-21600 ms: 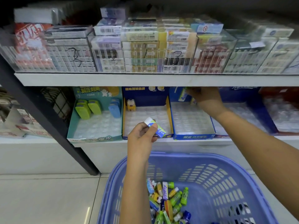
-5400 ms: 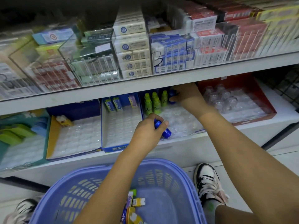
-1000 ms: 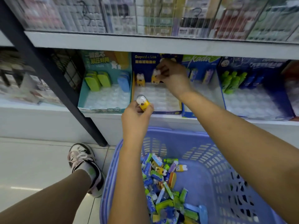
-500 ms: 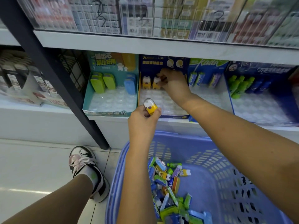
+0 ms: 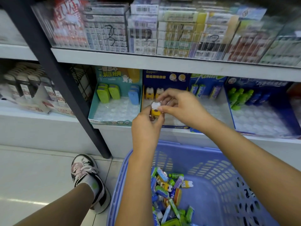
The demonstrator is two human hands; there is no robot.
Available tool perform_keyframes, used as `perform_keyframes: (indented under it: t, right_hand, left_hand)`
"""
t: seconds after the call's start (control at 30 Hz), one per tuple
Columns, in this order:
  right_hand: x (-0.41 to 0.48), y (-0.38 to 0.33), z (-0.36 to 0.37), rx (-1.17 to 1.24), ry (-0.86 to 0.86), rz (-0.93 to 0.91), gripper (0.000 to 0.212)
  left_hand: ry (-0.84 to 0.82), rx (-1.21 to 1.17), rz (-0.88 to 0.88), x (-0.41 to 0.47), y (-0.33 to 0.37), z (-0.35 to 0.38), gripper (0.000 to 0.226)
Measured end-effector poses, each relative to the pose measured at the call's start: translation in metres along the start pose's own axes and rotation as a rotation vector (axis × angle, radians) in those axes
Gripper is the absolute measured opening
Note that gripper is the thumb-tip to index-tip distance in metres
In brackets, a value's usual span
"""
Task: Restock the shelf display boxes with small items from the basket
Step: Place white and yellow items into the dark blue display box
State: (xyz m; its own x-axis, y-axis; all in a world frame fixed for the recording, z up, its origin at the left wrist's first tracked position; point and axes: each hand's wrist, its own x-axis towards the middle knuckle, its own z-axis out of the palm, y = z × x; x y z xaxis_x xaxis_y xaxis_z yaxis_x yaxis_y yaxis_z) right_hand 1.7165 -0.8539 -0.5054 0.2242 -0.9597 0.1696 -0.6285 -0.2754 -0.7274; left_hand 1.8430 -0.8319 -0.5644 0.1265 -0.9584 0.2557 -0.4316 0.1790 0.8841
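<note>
A small yellow-and-white eraser [image 5: 155, 110] is held between both hands in front of the dark blue display box [image 5: 164, 75]. My left hand [image 5: 146, 128] grips it from below and my right hand [image 5: 180, 108] pinches its top. Two matching yellow erasers [image 5: 154, 93] stand at the back of that box. Below me the purple basket [image 5: 211, 176] holds several mixed small items [image 5: 166, 193].
A teal box [image 5: 114, 103] with green and blue items is to the left; blue boxes [image 5: 260, 111] with tubes and green bottles are to the right. A black shelf post [image 5: 65, 87] slants down left. My shoe [image 5: 86, 176] is on the tiled floor.
My right hand has drawn back from the rear of the dark blue box and now meets my left hand on the yellow eraser. The left hand has risen slightly.
</note>
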Motion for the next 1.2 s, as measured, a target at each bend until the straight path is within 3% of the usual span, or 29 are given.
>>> perform_keyframes:
  t: [0.17,0.33,0.4,0.57,0.8,0.97,1.1,1.2]
  right_hand:
    - [0.014,0.0,0.006,-0.106,-0.08,-0.051,0.019]
    - [0.045,0.021,0.018,-0.141,0.185,0.003,0.018]
    - [0.055,0.027,0.026,-0.156,0.241,0.001,0.018]
    - [0.064,0.035,0.045,-0.278,0.14,-0.05,0.02]
    - [0.07,0.034,0.044,-0.512,0.129,-0.083,0.02]
    - [0.075,0.023,0.033,-0.573,-0.002,0.068,0.032]
    - [0.047,0.009,0.027,-0.643,-0.175,0.115,0.056]
    - [-0.014,0.007,0.013,-0.429,-0.006,0.059,0.049]
  left_hand:
    - [0.032,0.023,-0.005,0.0,-0.005,0.0,0.017]
    - [-0.097,0.252,-0.019,-0.001,-0.006,0.005,0.05]
    - [-0.207,0.407,0.053,-0.005,-0.006,0.009,0.049]
    - [-0.269,0.441,0.106,-0.005,-0.012,0.007,0.045]
    - [-0.264,0.433,0.137,-0.005,-0.017,0.008,0.045]
    - [-0.29,0.446,0.136,-0.004,-0.018,0.007,0.048]
    - [-0.157,0.324,0.169,-0.017,-0.015,0.008,0.041]
    - [0.046,0.141,0.218,-0.037,-0.013,0.011,0.021]
